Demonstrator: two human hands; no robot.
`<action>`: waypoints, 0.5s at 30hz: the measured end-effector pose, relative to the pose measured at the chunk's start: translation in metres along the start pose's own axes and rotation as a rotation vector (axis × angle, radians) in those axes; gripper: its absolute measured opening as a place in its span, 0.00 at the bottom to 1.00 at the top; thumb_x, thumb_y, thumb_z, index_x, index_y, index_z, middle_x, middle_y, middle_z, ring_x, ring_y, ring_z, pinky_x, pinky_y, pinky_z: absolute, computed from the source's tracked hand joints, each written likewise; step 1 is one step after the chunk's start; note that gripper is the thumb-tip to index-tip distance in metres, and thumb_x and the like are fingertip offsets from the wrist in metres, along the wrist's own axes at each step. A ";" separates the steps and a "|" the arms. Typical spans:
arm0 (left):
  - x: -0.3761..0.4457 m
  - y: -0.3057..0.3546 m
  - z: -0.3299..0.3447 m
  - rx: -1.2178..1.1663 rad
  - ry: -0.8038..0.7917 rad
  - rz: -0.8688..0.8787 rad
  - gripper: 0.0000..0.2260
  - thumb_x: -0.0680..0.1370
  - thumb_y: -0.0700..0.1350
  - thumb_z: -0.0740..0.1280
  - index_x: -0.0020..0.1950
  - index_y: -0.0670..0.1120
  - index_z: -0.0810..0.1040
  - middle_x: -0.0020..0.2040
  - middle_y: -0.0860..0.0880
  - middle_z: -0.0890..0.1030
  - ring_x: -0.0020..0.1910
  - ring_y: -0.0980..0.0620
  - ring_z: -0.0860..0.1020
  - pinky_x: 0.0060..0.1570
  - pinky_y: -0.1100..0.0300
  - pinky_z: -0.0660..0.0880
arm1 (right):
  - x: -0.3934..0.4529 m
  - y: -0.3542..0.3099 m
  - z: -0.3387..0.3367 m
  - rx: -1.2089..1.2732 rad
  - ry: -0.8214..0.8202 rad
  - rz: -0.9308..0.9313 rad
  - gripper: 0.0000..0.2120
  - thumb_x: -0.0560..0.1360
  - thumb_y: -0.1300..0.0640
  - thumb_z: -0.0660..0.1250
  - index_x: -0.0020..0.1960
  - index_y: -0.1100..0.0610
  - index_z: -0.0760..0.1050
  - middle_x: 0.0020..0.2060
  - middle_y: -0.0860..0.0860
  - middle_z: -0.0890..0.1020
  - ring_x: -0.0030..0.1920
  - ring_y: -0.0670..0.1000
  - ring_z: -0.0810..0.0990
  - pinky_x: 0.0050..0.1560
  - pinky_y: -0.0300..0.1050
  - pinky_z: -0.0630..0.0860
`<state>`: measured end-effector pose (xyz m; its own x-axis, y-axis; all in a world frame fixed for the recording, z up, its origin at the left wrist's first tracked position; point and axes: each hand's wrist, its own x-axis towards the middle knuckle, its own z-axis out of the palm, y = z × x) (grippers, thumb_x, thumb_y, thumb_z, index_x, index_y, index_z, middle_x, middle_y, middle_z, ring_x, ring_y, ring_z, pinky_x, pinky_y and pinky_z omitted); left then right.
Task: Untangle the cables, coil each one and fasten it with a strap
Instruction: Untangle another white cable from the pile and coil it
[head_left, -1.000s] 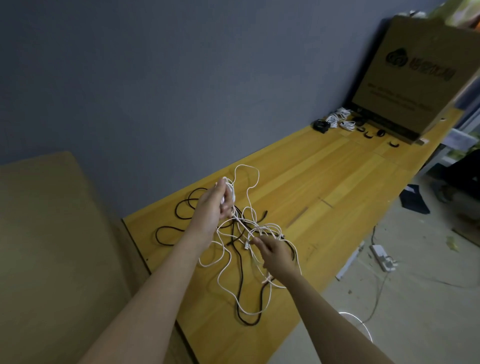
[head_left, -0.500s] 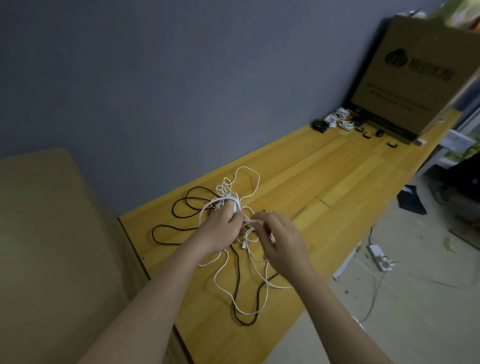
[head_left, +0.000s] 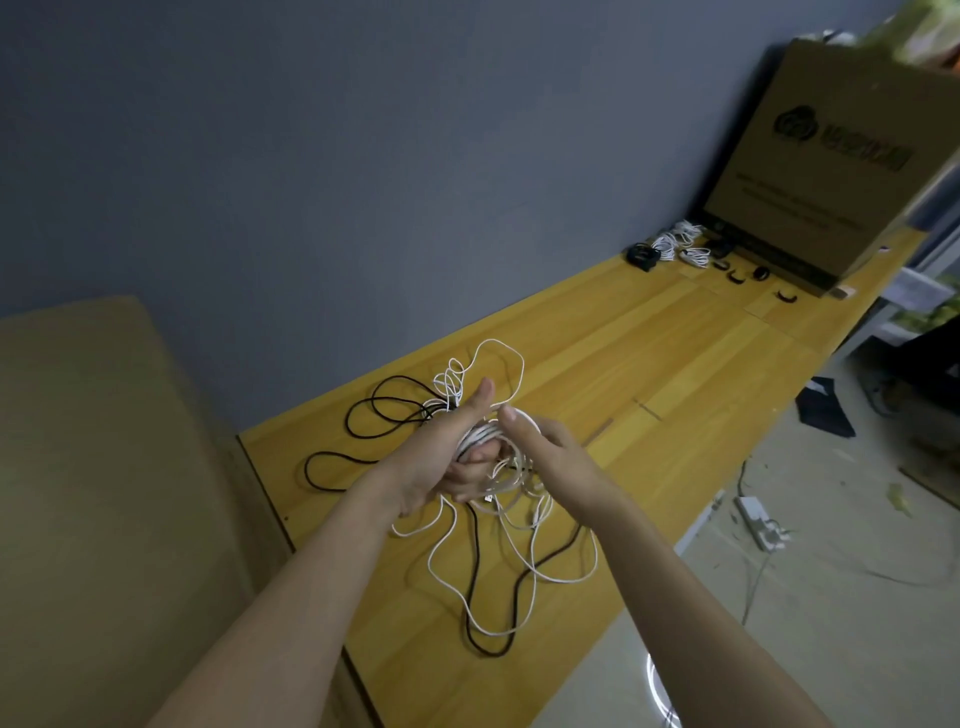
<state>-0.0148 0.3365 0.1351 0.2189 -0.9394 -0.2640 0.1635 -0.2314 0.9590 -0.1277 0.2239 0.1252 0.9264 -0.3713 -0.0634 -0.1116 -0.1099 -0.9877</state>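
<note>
We see both hands meeting above the near end of the wooden bench (head_left: 649, 364), right over the tangle. The left hand (head_left: 441, 457) has its fingers curled round a small bundle of white cable (head_left: 480, 434) loops, thumb stuck up and away from the rest. The right hand (head_left: 545, 457) comes in from the other side; its thumb presses on the same white bundle and its fingers curl under it, so both grips are closed on the white cable.

From the bundle more white cable hangs down and sprawls in loose loops over the bench below the hands, with one wide loop lying beyond the left thumb. A black cable (head_left: 374, 415) lies in loops on the bench to the left of the hands, and more black line runs under the white loops toward the near edge; we cannot tell whether it is one cable or several.

Far down the bench, well apart from the hands, we see a few coiled white cables (head_left: 680, 244), a black coiled cable (head_left: 642, 255) and several small black straps (head_left: 737, 277), all just in front of a cardboard box (head_left: 831, 156) that stands against the grey wall (head_left: 311, 156). A power strip (head_left: 758, 522) lies on the floor to the right.
</note>
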 end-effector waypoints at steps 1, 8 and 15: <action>0.000 -0.001 -0.001 0.031 0.051 -0.001 0.28 0.68 0.73 0.55 0.24 0.50 0.64 0.19 0.53 0.58 0.19 0.53 0.56 0.24 0.62 0.64 | -0.001 0.003 0.002 0.030 0.025 0.014 0.23 0.75 0.36 0.60 0.43 0.53 0.82 0.42 0.54 0.84 0.45 0.50 0.81 0.52 0.44 0.75; 0.012 -0.010 -0.007 0.094 0.356 0.034 0.24 0.69 0.67 0.66 0.24 0.50 0.69 0.22 0.54 0.64 0.21 0.55 0.62 0.27 0.62 0.64 | -0.003 0.011 0.005 0.425 -0.025 0.053 0.21 0.75 0.47 0.66 0.58 0.63 0.78 0.50 0.62 0.81 0.50 0.60 0.79 0.54 0.53 0.75; 0.018 -0.013 -0.016 0.040 0.371 0.044 0.23 0.66 0.68 0.67 0.25 0.51 0.72 0.25 0.52 0.67 0.26 0.55 0.66 0.29 0.67 0.67 | -0.005 0.012 0.014 0.033 0.156 -0.066 0.06 0.73 0.56 0.67 0.48 0.48 0.80 0.36 0.52 0.78 0.36 0.47 0.74 0.36 0.38 0.71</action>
<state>0.0025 0.3264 0.1166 0.5596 -0.7949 -0.2344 0.1097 -0.2093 0.9717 -0.1286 0.2374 0.1119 0.8637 -0.5035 0.0226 -0.0377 -0.1091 -0.9933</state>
